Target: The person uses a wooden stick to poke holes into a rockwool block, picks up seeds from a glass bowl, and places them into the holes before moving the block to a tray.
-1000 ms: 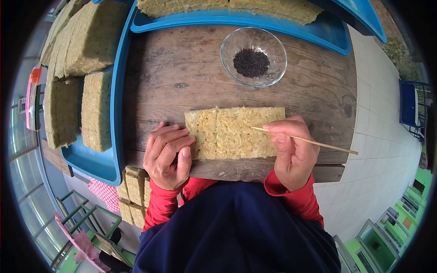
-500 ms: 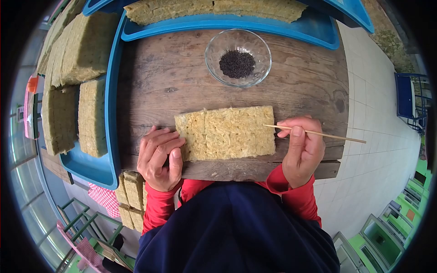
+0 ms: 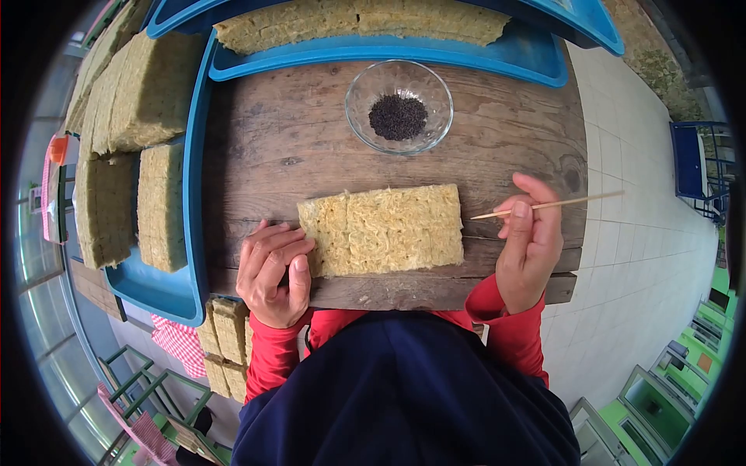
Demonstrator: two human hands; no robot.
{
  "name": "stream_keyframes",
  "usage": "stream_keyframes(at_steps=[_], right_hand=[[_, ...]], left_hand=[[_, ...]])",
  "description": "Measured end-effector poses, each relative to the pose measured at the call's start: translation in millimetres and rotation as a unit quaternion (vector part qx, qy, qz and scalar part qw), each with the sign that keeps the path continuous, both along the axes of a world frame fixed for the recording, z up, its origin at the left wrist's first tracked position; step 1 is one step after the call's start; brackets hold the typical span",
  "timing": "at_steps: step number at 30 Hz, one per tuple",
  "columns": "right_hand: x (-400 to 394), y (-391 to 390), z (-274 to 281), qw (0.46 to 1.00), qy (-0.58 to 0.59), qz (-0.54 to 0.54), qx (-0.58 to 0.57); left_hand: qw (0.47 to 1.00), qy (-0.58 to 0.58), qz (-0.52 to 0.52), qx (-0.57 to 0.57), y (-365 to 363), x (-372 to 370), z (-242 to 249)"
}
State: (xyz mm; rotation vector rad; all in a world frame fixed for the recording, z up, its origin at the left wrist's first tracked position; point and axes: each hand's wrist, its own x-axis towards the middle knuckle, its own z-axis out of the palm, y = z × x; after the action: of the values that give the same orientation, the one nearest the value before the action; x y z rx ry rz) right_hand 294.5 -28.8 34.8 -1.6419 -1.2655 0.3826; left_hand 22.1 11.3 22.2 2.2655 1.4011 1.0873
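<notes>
Weathered bench [image 3: 311,124] carries a fibrous slab [image 3: 381,230] steadied by flat left hand [image 3: 272,272]; right fingers [image 3: 522,213] pinching a thin stick [image 3: 556,204] could snap it.

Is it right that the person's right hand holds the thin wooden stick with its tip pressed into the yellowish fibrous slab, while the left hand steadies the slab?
Not quite. In the head view the thin wooden stick, held in the right hand, has its tip off the yellowish fibrous slab, over bare wood beside it. The left hand does rest against the slab's end.
</notes>
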Motion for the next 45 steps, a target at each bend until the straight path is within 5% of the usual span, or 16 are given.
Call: stream_keyframes(at_steps=[10, 14, 20, 24, 33, 41, 45], right_hand=[[16.5, 1.8, 6.1, 0.963, -0.204, -0.033, -0.174], [10.8, 4.4, 18.7, 0.951, -0.264, -0.018, -0.159], [-30.6, 18.7, 50.8, 0.903, -0.295, 0.309, -0.037], [-45.5, 31.5, 31.9, 0.866, -0.355, 0.352, -0.019], [-34.5, 50.0, 68.3, 0.850, -0.254, 0.460, -0.032], [-31.0, 167.9, 204.3, 0.840, -0.407, 0.323, 0.153], [-37.8, 252.6, 183.2, 0.859, -0.420, 0.293, 0.005]], left_hand=[[1.000, -0.007, 0.007, 0.004, -1.0, -0.9, 0.0], [0.999, -0.022, -0.002, 0.030, -0.9, -2.8, -2.1], [0.996, -0.081, -0.003, 0.049, -3.7, -3.0, 0.0], [0.991, -0.122, 0.005, 0.053, -6.2, -8.0, 1.1], [0.986, -0.151, 0.040, 0.060, -9.5, -25.5, 2.9], [0.989, -0.129, 0.037, 0.068, -3.5, -23.7, -3.3], [0.991, -0.102, 0.044, 0.078, -3.7, -23.2, -3.5]])
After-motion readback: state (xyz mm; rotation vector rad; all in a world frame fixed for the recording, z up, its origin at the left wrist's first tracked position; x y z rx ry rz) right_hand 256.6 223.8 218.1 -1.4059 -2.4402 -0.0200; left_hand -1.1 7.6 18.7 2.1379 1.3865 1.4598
